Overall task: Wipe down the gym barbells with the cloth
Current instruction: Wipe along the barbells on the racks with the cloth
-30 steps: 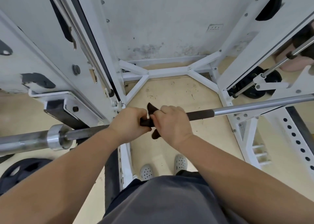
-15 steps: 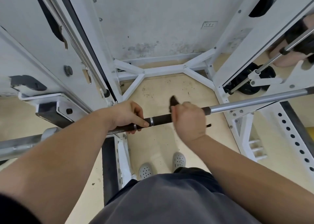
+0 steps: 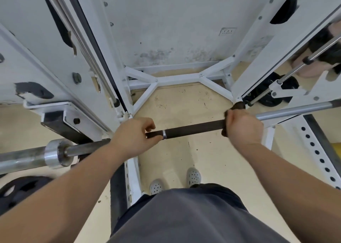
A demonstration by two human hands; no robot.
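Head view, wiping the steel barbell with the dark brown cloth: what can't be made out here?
- Dark brown cloth: mostly hidden inside the right hand; only tufts show.
- Steel barbell: both ends cut off by the frame edges.
- Bar under the left hand: covered by the fingers.
- Black weight plate: blurred, cut off at the left edge.

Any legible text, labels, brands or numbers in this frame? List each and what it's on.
None readable.
Wall plate: small marks, too blurred to tell whether they are text.
Rack crossbar: tiny mark, too small to read.
Barbell, cloth, weight plate: no text visible.
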